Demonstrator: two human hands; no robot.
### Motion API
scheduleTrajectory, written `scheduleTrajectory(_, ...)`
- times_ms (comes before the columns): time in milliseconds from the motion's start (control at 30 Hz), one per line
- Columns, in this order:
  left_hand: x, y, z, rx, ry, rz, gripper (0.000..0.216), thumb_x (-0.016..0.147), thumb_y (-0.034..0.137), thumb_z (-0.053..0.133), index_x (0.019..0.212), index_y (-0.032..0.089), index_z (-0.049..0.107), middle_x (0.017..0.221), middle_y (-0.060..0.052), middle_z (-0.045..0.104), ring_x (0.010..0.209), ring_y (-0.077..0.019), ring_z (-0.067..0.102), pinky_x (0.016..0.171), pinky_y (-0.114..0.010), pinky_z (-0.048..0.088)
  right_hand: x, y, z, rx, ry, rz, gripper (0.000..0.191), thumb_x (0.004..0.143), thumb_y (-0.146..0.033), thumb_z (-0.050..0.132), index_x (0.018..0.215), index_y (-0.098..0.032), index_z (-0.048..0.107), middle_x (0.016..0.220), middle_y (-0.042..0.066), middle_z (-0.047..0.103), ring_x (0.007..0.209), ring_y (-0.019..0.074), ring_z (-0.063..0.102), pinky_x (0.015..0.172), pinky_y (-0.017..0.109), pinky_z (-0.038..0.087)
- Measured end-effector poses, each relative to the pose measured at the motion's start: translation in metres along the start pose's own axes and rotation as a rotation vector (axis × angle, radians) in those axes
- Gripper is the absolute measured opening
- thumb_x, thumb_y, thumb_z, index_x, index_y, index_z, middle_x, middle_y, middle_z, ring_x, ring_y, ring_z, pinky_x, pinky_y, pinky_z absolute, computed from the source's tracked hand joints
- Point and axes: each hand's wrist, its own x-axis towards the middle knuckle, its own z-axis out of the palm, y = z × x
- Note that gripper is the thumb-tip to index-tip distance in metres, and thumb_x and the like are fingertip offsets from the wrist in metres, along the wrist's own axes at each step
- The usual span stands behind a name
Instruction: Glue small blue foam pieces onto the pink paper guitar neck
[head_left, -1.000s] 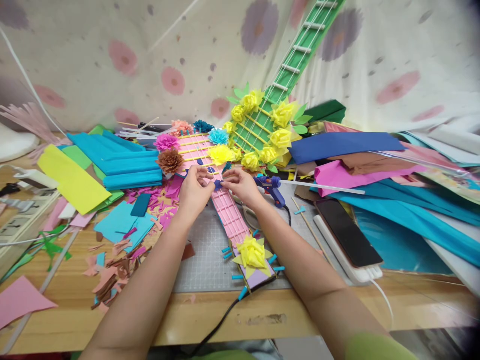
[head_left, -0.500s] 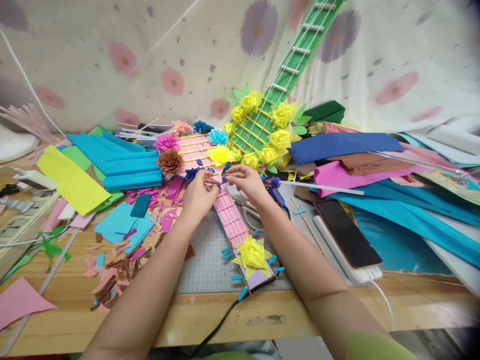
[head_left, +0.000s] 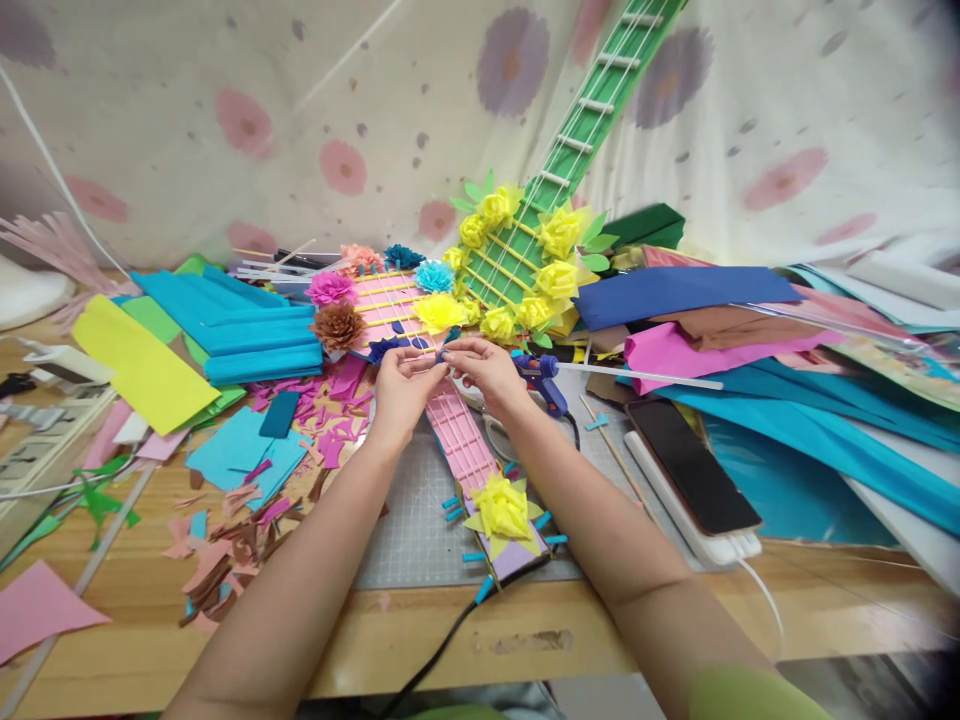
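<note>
My left hand point(head_left: 405, 392) and my right hand point(head_left: 489, 374) meet with fingertips pinched on a small dark blue paper piece point(head_left: 442, 355), mostly hidden by the fingers. Beneath them lies a pink craft guitar point(head_left: 459, 432), its neck pointing toward me. Its body carries paper flowers: a brown one point(head_left: 338, 326), a magenta one point(head_left: 331, 288), a yellow one point(head_left: 440, 313) and others. Just behind my left fingers sits a dark blue flower point(head_left: 384, 348). A large yellow flower point(head_left: 504, 507) covers the guitar's head, with blue pegs along its sides.
A green craft guitar point(head_left: 517, 265) leans at the back. To the right are a blue glue gun point(head_left: 546, 380), a phone point(head_left: 694, 465) on a white power strip point(head_left: 675, 500), and crepe paper point(head_left: 690, 298). Paper scraps point(head_left: 225, 560) litter the left, beside a cutting mat point(head_left: 405, 540).
My two hands have come closer together, fingertips now meeting over the guitar. My right hand has shifted slightly left, showing more of the glue gun.
</note>
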Motion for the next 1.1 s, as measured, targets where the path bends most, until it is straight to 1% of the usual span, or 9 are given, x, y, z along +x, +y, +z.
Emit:
scheduleTrajectory(167, 0.005, 0.004, -0.005, 0.049, 0.048, 0.003, 0.039, 0.056, 0.012, 0.072, 0.08, 0.018, 0.042, 0.061, 0.003, 0.064, 0.056, -0.0145, 0.065, 0.055, -0.027, 0.054, -0.001, 0.0, 0.003, 0.004, -0.026, 0.017, 0.033, 0.05, -0.035, 0.075, 0.076, -0.017, 0.063, 0.058, -0.004, 0.06, 0.049, 0.006, 0.045, 0.047, 0.021, 0.034)
scheduleTrajectory(333, 0.01, 0.013, -0.014, 0.102, 0.039, 0.003, 0.042, 0.056, 0.014, 0.072, 0.081, 0.019, 0.039, 0.06, 0.004, 0.062, 0.06, -0.0197, 0.068, 0.05, -0.026, 0.052, 0.0, -0.01, -0.003, -0.027, -0.016, -0.037, 0.029, 0.057, -0.036, 0.071, 0.077, -0.018, 0.06, 0.072, -0.001, 0.065, 0.058, 0.0069, 0.05, 0.054, 0.021, 0.039)
scheduleTrajectory(433, 0.014, 0.015, -0.02, 0.127, 0.042, 0.021, 0.042, 0.055, 0.016, 0.072, 0.082, 0.019, 0.039, 0.059, 0.005, 0.06, 0.064, -0.0217, 0.069, 0.05, -0.027, 0.052, -0.001, -0.02, -0.012, -0.122, 0.003, -0.118, 0.022, 0.06, -0.034, 0.068, 0.072, -0.019, 0.057, 0.067, -0.003, 0.06, 0.06, 0.0074, 0.05, 0.055, 0.021, 0.039)
scheduleTrajectory(500, 0.017, 0.015, -0.022, 0.146, 0.037, 0.044, 0.042, 0.055, 0.017, 0.072, 0.082, 0.02, 0.039, 0.06, 0.005, 0.06, 0.065, -0.0222, 0.069, 0.051, -0.028, 0.053, -0.004, -0.026, -0.018, -0.218, -0.04, -0.137, 0.019, 0.061, -0.033, 0.068, 0.07, -0.018, 0.058, 0.065, -0.003, 0.057, 0.058, 0.0074, 0.048, 0.055, 0.021, 0.039)
scheduleTrajectory(600, 0.02, 0.013, -0.023, 0.171, 0.042, 0.072, 0.04, 0.055, 0.017, 0.071, 0.081, 0.019, 0.04, 0.06, 0.005, 0.059, 0.065, -0.0201, 0.068, 0.052, -0.029, 0.054, -0.01, -0.028, -0.027, -0.307, -0.124, -0.071, 0.017, 0.064, -0.031, 0.067, 0.07, -0.017, 0.059, 0.061, -0.004, 0.055, 0.055, 0.0073, 0.048, 0.055, 0.023, 0.042)
scheduleTrajectory(733, 0.017, 0.011, -0.017, 0.149, 0.024, 0.082, 0.034, 0.057, 0.014, 0.068, 0.08, 0.019, 0.043, 0.06, 0.006, 0.057, 0.066, -0.0173, 0.067, 0.053, -0.026, 0.054, -0.016, -0.02, -0.031, -0.247, -0.171, 0.002, 0.017, 0.063, -0.028, 0.07, 0.07, -0.017, 0.059, 0.064, -0.002, 0.059, 0.061, 0.0092, 0.056, 0.065, 0.025, 0.047)
scheduleTrajectory(833, 0.011, 0.013, -0.012, 0.049, -0.042, 0.038, 0.033, 0.059, 0.013, 0.066, 0.08, 0.019, 0.042, 0.061, 0.006, 0.057, 0.072, -0.0167, 0.067, 0.059, -0.027, 0.054, -0.017, -0.011, -0.029, -0.135, -0.237, 0.027, 0.022, 0.061, -0.03, 0.073, 0.073, -0.017, 0.059, 0.07, -0.001, 0.063, 0.069, 0.0116, 0.061, 0.07, 0.028, 0.049)
scheduleTrajectory(933, 0.006, 0.016, -0.008, -0.041, -0.105, -0.039, 0.032, 0.059, 0.012, 0.066, 0.079, 0.018, 0.042, 0.064, 0.005, 0.058, 0.075, -0.016, 0.067, 0.067, -0.031, 0.055, -0.017, -0.004, -0.024, -0.07, -0.258, 0.018, 0.025, 0.062, -0.032, 0.073, 0.076, -0.017, 0.058, 0.072, -0.001, 0.063, 0.07, 0.0117, 0.062, 0.071, 0.029, 0.05)
scheduleTrajectory(1100, 0.006, 0.019, -0.01, -0.124, -0.11, -0.046, 0.033, 0.057, 0.011, 0.068, 0.079, 0.018, 0.044, 0.068, 0.004, 0.057, 0.082, -0.0158, 0.065, 0.078, -0.037, 0.053, -0.019, 0.0, -0.019, -0.084, -0.267, -0.003, 0.027, 0.064, -0.033, 0.071, 0.08, -0.018, 0.056, 0.074, -0.001, 0.065, 0.072, 0.0115, 0.062, 0.071, 0.026, 0.047)
